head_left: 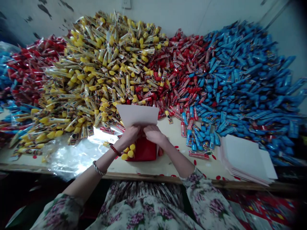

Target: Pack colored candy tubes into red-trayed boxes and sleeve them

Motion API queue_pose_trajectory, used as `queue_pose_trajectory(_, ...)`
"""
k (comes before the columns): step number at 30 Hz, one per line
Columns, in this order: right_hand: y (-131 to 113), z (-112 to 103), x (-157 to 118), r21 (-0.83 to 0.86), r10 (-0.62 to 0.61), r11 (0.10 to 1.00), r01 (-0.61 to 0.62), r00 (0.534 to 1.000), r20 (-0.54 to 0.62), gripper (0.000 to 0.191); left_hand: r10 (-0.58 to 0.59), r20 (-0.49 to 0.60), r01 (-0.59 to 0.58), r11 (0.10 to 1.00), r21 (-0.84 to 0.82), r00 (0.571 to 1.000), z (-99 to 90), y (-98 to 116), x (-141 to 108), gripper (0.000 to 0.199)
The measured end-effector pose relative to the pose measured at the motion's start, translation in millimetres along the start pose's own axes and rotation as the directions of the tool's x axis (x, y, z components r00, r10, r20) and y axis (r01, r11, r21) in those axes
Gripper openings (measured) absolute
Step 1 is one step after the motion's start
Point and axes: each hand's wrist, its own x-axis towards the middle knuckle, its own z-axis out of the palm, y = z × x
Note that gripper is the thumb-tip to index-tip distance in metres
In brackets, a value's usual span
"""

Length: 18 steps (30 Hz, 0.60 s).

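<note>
A pale sheet of card [139, 115] stands up at the middle of the table, its lower edge at my hands. My left hand [131, 134], with a red bead bracelet and a twisted bangle on the wrist, is closed on the card's lower left part. Beside it my right hand [153, 133] is closed at the lower right part; both sets of fingertips are mostly hidden. Under the hands sits a red box-like thing [145, 149]. Several yellow-capped wrapped tubes [129, 151] lie against its left side, below my left wrist.
Behind are heaps of yellow wrapped tubes [96, 64], red ones [184, 60] and blue ones [247, 80], reaching the wall. A stack of white cards [247, 156] lies at the right. Clear plastic bags [72, 156] lie at the left. The table's wooden edge [168, 179] runs along the front.
</note>
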Motion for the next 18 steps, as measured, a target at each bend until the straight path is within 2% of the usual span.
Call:
queue_pose_trajectory(5, -3.1, 12.0, 7.2, 0.036, 0.023, 0.999, -0.022, 0.999, -0.027, 0.032, 0.092, -0.019, -0.093, 0.993, -0.071, 0.996, 14.9, 0.2, -14.7, 0.019)
queue_pose_trajectory(10, 0.6, 26.1, -2.1, 0.096, 0.048, 0.995, -0.038, 0.994, -0.102, 0.032, -0.013, -0.073, 0.001, 0.986, -0.168, 0.997, 8.5, -10.6, -6.6, 0.017)
queue_pose_trajectory(13, 8.1, 38.4, -12.2, 0.266, 0.108, 0.963, -0.044, 0.967, -0.231, 0.036, 0.05, -0.069, -0.061, 0.983, -0.175, 0.996, 5.6, -12.1, -1.7, 0.017)
queue_pose_trajectory(15, 13.0, 47.9, -18.4, 0.431, 0.171, 0.902, -0.019, 0.932, -0.318, 0.032, 0.107, -0.051, -0.113, 0.984, -0.141, 0.993, 5.2, -11.7, -3.1, 0.02)
queue_pose_trajectory(18, 17.7, 59.8, -25.4, 0.612, 0.255, 0.79, 0.032, 0.891, -0.376, 0.026, 0.146, -0.017, -0.147, 0.982, -0.123, 0.989, 1.9, -11.2, -8.8, 0.024)
